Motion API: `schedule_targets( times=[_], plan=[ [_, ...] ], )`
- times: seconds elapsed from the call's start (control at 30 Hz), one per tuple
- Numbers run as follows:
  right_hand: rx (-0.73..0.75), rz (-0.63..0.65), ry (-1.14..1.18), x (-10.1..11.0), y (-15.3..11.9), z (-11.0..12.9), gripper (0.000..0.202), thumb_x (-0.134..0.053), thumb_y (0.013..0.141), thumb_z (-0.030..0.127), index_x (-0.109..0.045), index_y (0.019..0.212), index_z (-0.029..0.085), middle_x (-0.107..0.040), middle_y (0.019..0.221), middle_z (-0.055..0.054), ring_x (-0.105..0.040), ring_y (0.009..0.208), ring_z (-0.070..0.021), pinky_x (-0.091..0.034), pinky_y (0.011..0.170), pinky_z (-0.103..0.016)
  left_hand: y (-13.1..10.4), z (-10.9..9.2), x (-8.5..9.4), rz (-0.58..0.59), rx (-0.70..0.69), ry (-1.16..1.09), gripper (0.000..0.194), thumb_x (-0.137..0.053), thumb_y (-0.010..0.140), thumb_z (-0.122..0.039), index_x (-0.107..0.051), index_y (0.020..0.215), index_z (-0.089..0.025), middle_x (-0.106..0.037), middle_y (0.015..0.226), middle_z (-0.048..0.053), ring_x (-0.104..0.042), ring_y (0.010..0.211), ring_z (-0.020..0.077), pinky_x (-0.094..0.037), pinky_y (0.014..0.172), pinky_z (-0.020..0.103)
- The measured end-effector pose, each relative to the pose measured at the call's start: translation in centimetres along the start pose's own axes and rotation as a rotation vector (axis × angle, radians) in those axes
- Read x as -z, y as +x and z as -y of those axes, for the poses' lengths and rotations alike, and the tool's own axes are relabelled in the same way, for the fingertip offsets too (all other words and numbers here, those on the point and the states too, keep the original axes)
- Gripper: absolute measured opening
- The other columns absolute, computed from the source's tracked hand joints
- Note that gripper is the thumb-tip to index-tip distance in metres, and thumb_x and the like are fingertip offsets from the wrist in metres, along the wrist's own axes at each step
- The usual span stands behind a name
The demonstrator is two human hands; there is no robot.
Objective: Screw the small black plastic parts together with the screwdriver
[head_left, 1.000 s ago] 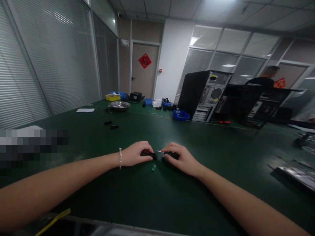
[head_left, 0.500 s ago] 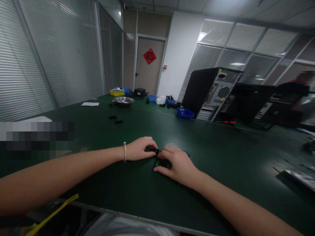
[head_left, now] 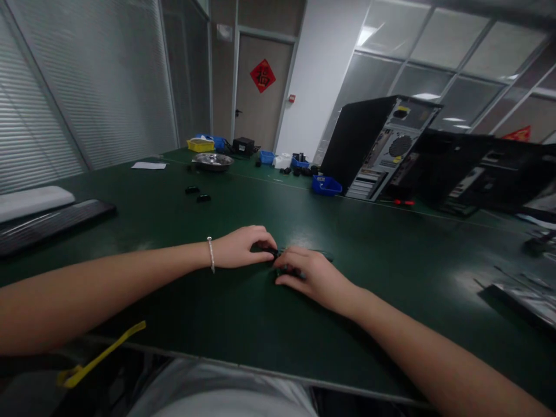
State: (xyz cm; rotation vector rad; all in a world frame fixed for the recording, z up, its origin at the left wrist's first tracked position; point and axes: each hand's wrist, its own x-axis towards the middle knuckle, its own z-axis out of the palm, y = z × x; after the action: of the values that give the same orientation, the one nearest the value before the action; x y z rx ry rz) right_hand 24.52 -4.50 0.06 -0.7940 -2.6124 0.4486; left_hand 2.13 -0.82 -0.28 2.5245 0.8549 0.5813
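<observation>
Near the middle of the green table (head_left: 226, 313), my left hand (head_left: 243, 247) pinches a small black part (head_left: 271, 252) between thumb and fingers. My right hand (head_left: 313, 277) meets it from the other side, its fingers curled over something small and dark. What sits under those fingers is mostly hidden, and I cannot make out its kind. A thin dark strand, perhaps a cable, shows just behind the right hand. Farther off on the left lie two small black pieces (head_left: 203, 198).
A keyboard (head_left: 65, 222) lies at the left. Toward the back are a metal bowl (head_left: 212, 162), a yellow bin (head_left: 200, 145), a blue bin (head_left: 326, 185) and a black computer tower (head_left: 365, 145). A flat metal-topped piece (head_left: 521, 304) rests at the right.
The view has tilted downward, so everything sits higher in the picture. Both hands stay together at the same spot, with the right fingers slightly shifted. The person at the far right is out of view.
</observation>
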Motion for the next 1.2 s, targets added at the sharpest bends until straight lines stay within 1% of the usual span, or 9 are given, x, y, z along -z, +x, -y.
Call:
schedule_targets(
  times=[0.1, 0.27, 0.37, 0.47, 0.57, 0.67, 0.9, 1.03, 1.2],
  plan=[
    [-0.024, -0.011, 0.008, 0.4, -0.2, -0.3, 0.018, -0.065, 0.086, 0.026, -0.060, 0.101, 0.019, -0.059, 0.093, -0.003, -0.057, 0.078, -0.0144, -0.046, 0.070, -0.025, 0.0, -0.3, 0.5, 0.031, 0.034, -0.071, 0.028, -0.059, 0.087, -0.035, -0.064, 0.106, -0.015, -0.060, 0.090, 0.005, -0.056, 0.080, 0.0167, -0.043, 0.070, 0.025],
    [-0.081, -0.025, 0.015, 1.2, -0.5, -0.8, 0.008, -0.063, 0.087, 0.025, -0.060, 0.092, 0.019, -0.057, 0.090, -0.002, -0.057, 0.073, -0.0128, -0.046, 0.066, -0.024, -0.1, -0.7, 0.9, 0.002, 0.105, -0.195, 0.035, -0.035, 0.098, -0.035, -0.060, 0.111, -0.013, -0.058, 0.070, 0.001, -0.052, 0.061, 0.0127, -0.040, 0.060, 0.023],
    [-0.100, -0.012, -0.010, 1.3, -0.4, -1.0, 0.008, -0.063, 0.087, 0.025, -0.062, 0.091, 0.018, -0.058, 0.089, -0.003, -0.058, 0.073, -0.0132, -0.046, 0.066, -0.024, -0.1, -0.5, 1.0, -0.021, 0.021, -0.175, 0.030, -0.047, 0.094, -0.034, -0.060, 0.114, -0.016, -0.061, 0.090, 0.005, -0.056, 0.077, 0.0148, -0.044, 0.068, 0.024],
    [-0.103, 0.033, -0.026, 1.4, -0.3, -1.0, 0.008, -0.063, 0.087, 0.026, -0.064, 0.090, 0.018, -0.060, 0.088, -0.003, -0.058, 0.074, -0.0141, -0.047, 0.068, -0.024, -0.3, -0.1, 1.2, 0.104, -0.047, -0.208, 0.043, -0.062, 0.085, -0.033, -0.054, 0.125, -0.021, -0.055, 0.117, 0.008, -0.054, 0.100, 0.0192, -0.045, 0.085, 0.028],
    [-0.077, 0.090, -0.045, 2.0, -0.3, -1.0, 0.007, -0.061, 0.089, 0.023, -0.065, 0.093, 0.018, -0.061, 0.092, -0.004, -0.059, 0.080, -0.0156, -0.047, 0.073, -0.026, -0.5, 0.3, 1.6, 0.234, -0.051, -0.195, 0.056, -0.069, 0.079, -0.029, -0.048, 0.131, -0.024, -0.051, 0.124, 0.007, -0.051, 0.110, 0.0220, -0.042, 0.094, 0.032],
    [-0.034, 0.138, -0.056, 2.6, -0.5, -0.9, 0.013, -0.056, 0.091, 0.017, -0.065, 0.099, 0.019, -0.062, 0.098, -0.005, -0.060, 0.089, -0.0169, -0.047, 0.081, -0.028, -0.5, 0.6, 1.7, 0.267, -0.047, -0.161, 0.050, -0.067, 0.080, -0.023, -0.051, 0.127, -0.025, -0.053, 0.122, 0.006, -0.051, 0.111, 0.0220, -0.041, 0.097, 0.033],
    [-0.003, 0.143, -0.032, 2.9, -0.8, -1.0, 0.021, -0.051, 0.090, 0.011, -0.065, 0.103, 0.019, -0.062, 0.101, -0.006, -0.060, 0.091, -0.0167, -0.047, 0.082, -0.028, -0.1, 0.2, 0.3, 0.122, -0.026, -0.191, 0.046, -0.075, 0.075, -0.031, -0.056, 0.116, -0.018, -0.058, 0.111, 0.007, -0.055, 0.099, 0.0197, -0.046, 0.086, 0.030],
    [-0.075, 0.035, 0.039, 2.4, -0.8, -0.9, 0.016, -0.058, 0.085, 0.014, -0.065, 0.099, 0.018, -0.061, 0.096, -0.005, -0.060, 0.079, -0.0147, -0.050, 0.072, -0.026, -0.1, -0.2, -0.7, 0.029, 0.015, -0.212, 0.052, -0.079, 0.069, -0.032, -0.055, 0.112, -0.018, -0.060, 0.104, 0.006, -0.057, 0.095, 0.0198, -0.046, 0.083, 0.032],
    [-0.097, -0.110, 0.159, 1.5, -0.1, -0.3, 0.014, -0.058, 0.085, 0.015, -0.063, 0.097, 0.019, -0.060, 0.096, -0.005, -0.060, 0.080, -0.0151, -0.051, 0.072, -0.028, -0.1, -0.2, -1.4, -0.023, 0.079, -0.248, 0.061, -0.082, 0.064, -0.035, -0.049, 0.112, -0.018, -0.061, 0.097, 0.004, -0.059, 0.091, 0.0205, -0.046, 0.079, 0.032]
  ],
)
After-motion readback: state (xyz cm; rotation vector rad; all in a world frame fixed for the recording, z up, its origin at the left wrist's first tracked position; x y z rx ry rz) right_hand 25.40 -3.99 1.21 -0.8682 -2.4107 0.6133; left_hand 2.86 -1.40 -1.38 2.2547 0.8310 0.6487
